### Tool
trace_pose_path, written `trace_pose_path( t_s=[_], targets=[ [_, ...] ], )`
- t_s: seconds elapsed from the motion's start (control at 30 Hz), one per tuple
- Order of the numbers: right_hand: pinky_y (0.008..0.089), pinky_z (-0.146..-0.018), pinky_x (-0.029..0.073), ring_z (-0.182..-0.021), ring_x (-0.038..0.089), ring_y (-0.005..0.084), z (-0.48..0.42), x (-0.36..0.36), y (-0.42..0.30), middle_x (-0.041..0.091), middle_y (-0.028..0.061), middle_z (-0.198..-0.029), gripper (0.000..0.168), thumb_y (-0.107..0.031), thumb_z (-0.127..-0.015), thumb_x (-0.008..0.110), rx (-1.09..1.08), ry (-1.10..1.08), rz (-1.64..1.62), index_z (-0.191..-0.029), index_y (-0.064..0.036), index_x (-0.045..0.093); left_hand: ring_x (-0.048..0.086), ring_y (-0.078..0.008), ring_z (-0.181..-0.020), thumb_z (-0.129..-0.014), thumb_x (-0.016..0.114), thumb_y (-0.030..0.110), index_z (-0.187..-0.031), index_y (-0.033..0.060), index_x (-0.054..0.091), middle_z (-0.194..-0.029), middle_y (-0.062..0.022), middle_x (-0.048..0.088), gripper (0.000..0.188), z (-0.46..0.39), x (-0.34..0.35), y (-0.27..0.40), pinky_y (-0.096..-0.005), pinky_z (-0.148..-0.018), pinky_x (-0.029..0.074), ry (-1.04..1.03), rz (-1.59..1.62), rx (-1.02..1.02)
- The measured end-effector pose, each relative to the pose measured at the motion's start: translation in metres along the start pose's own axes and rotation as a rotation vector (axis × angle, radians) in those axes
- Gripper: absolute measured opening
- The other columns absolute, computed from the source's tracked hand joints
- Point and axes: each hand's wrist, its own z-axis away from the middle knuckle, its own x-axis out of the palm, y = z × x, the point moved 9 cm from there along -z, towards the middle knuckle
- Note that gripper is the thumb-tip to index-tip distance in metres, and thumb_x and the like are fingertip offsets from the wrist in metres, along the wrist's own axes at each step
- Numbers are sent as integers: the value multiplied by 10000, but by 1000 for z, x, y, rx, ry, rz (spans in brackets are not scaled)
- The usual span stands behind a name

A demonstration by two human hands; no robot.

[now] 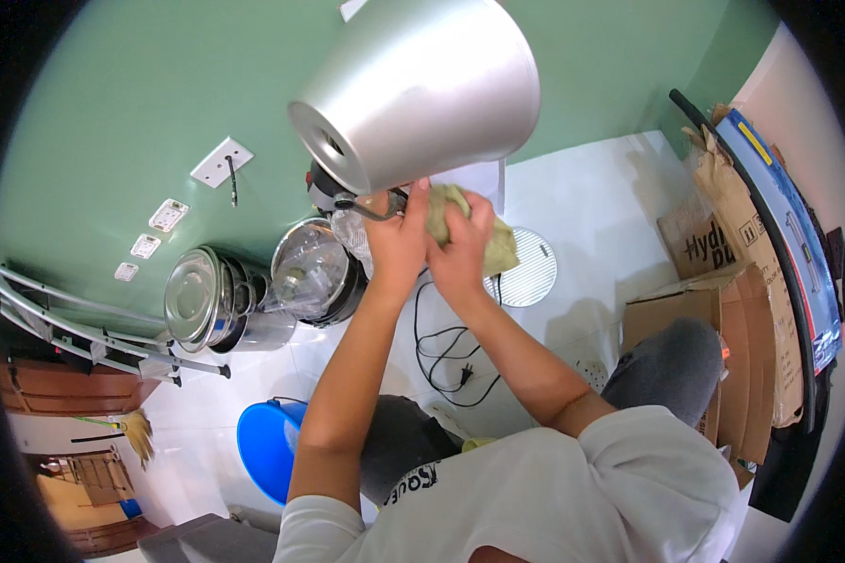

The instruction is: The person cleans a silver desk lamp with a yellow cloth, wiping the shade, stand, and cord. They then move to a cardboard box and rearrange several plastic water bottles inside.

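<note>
A large silver tapered shell, like a lampshade, tilts before me with its narrow, holed end toward the lower left. Under that end is a dark fitting with a curved bracket. My left hand closes around the bracket just below the shell, and its fingertips are partly hidden. My right hand grips a crumpled olive-green cloth, pressed close beside the left hand. Both wrists nearly touch. What the cloth covers is out of sight.
A round ribbed disc and a black cord with plug lie on the white tile floor. Steel pots line the green wall at left. A blue bucket stands near my knee. Cardboard boxes are at right, a ladder at left.
</note>
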Motion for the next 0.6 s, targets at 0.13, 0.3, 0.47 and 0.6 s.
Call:
trace_pose_path(
  t_s=[0.13, 0.3, 0.47, 0.6],
  targets=[
    [437, -841, 322, -980, 407, 360, 7, 6, 18, 436, 173, -1086, 364, -96, -615, 675, -39, -78, 27, -951, -38, 549, 571, -144, -733, -879, 512, 123, -920, -31, 520, -835, -94, 592, 159, 1, 3, -18, -269, -717, 450, -6, 128, -113],
    [403, -790, 385, -908, 455, 338, 81, -1, 173, 475, 164, -982, 382, -84, -665, 640, 107, -246, 249, -1025, -23, 530, 519, -103, -592, -883, 507, 132, -865, -4, 498, -731, -45, 530, 137, 3, 6, -22, -248, -587, 432, 69, 301, -296],
    [363, -761, 446, -834, 550, 268, 164, -41, 334, 574, 101, -927, 301, -75, -738, 528, 960, -284, -295, -1034, -21, 533, 492, -94, -529, -888, 490, 125, -805, 23, 477, -658, -31, 496, 132, 0, 8, -21, -243, -532, 430, 66, 360, -240],
    [355, -769, 470, -849, 573, 234, 120, -99, 351, 591, 98, -907, 310, -173, -724, 487, 1089, 285, -1150, -976, -2, 546, 485, -95, -508, -889, 479, 115, -774, 30, 453, -590, -25, 476, 145, 0, 2, -23, -243, -528, 427, 86, 280, -190]
  ],
)
